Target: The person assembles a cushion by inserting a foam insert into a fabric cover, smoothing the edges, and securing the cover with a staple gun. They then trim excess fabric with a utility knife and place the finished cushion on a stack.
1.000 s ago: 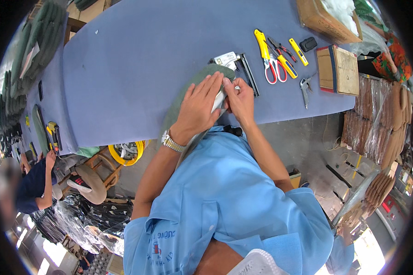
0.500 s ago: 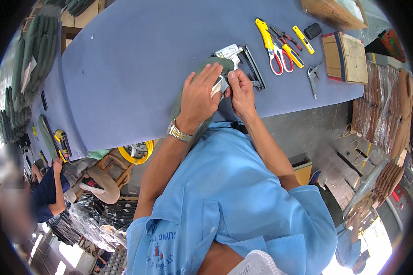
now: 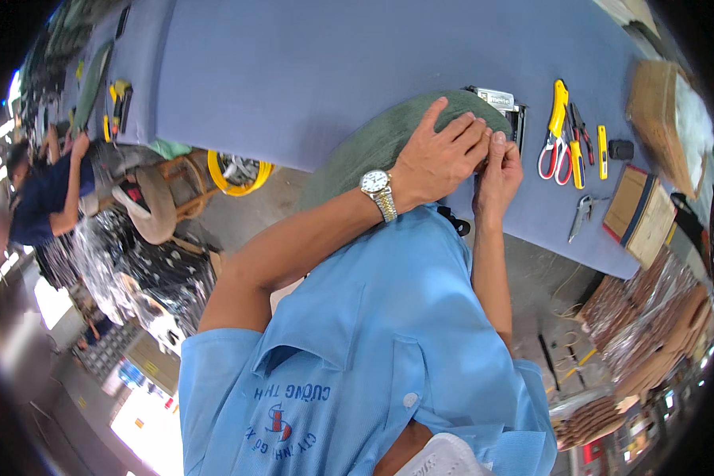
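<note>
A dark green upholstered pad (image 3: 365,139) lies across the table edge in front of me, its left end reaching toward my left forearm. My left hand (image 3: 440,155) rests on top of it, thumb apart and fingers stretched toward the pad's right end. Close beside those fingertips, my right hand (image 3: 500,174) is closed in a pinch at the pad's right edge. What lies under the fingertips is hidden. Just beyond the pad, a silver and black staple gun (image 3: 496,99) lies on the table, partly covered.
Right of the hands on the blue-grey table (image 3: 293,71) lie scissors (image 3: 555,159), a yellow-handled tool (image 3: 559,107), pliers (image 3: 581,127), a yellow cutter (image 3: 602,151) and a grey air gun (image 3: 581,216). Boxes stand beyond. A yellow basket (image 3: 239,190) and a co-worker (image 3: 51,202) are at left.
The view has turned, shifting the table and tools. More of the pad's green face shows, and the white part near my right hand is out of sight. Both hands stay at the pad's end.
</note>
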A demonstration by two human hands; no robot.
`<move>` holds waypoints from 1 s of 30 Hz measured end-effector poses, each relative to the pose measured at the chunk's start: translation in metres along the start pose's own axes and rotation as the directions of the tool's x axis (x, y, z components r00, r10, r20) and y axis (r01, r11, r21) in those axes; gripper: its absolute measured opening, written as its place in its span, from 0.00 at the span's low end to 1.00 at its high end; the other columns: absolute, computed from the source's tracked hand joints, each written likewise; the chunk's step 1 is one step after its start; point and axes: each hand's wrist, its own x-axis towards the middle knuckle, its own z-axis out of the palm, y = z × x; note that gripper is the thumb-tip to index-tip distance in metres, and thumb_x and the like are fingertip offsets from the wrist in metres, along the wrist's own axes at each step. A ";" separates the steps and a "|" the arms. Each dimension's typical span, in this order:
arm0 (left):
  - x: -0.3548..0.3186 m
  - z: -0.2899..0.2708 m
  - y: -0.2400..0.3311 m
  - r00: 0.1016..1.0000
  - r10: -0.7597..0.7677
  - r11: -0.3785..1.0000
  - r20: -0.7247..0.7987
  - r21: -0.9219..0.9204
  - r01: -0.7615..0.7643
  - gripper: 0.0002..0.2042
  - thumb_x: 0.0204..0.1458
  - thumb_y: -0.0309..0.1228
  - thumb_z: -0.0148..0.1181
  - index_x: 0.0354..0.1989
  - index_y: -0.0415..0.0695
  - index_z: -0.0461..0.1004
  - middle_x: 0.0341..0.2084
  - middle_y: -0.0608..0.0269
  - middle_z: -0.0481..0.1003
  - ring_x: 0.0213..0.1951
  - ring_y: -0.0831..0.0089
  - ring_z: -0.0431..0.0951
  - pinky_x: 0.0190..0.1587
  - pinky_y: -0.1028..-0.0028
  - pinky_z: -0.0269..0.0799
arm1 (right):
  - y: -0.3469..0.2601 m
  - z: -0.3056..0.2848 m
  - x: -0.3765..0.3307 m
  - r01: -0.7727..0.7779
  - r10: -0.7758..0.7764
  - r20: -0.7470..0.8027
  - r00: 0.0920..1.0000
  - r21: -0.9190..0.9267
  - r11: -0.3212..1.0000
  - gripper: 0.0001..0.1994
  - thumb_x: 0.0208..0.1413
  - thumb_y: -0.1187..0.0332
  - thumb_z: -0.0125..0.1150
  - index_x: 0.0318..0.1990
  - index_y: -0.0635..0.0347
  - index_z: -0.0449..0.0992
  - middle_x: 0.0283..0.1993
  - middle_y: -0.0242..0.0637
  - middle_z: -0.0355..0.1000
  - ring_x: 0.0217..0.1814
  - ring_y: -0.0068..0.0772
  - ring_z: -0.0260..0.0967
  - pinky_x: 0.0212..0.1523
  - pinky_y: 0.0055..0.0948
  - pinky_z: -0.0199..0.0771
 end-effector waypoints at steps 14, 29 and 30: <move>-0.002 0.003 0.004 0.988 -0.147 0.971 0.055 -0.180 0.154 0.18 0.56 0.33 0.61 0.56 0.50 0.79 0.56 0.68 0.78 0.59 0.69 0.75 0.70 0.49 0.55 | 0.006 -0.030 -0.012 0.358 -0.296 0.202 0.934 -0.539 0.762 0.09 0.71 0.66 0.56 0.39 0.62 0.69 0.29 0.29 0.69 0.32 0.21 0.67 0.33 0.28 0.71; 0.006 -0.005 -0.013 0.995 -0.080 0.951 0.066 -0.295 0.096 0.21 0.51 0.33 0.70 0.55 0.49 0.80 0.54 0.65 0.80 0.57 0.68 0.78 0.68 0.52 0.55 | -0.002 0.002 -0.006 0.128 -0.141 -0.087 0.986 -0.146 0.981 0.11 0.70 0.62 0.57 0.38 0.60 0.70 0.26 0.27 0.64 0.30 0.17 0.59 0.30 0.25 0.62; 0.006 -0.006 -0.013 0.995 -0.072 0.953 0.069 -0.288 0.089 0.21 0.51 0.33 0.70 0.55 0.49 0.80 0.54 0.65 0.80 0.57 0.68 0.78 0.68 0.52 0.55 | -0.010 0.004 -0.006 0.113 -0.139 -0.089 0.986 -0.248 0.962 0.13 0.70 0.61 0.57 0.37 0.60 0.70 0.25 0.29 0.64 0.29 0.19 0.59 0.29 0.27 0.62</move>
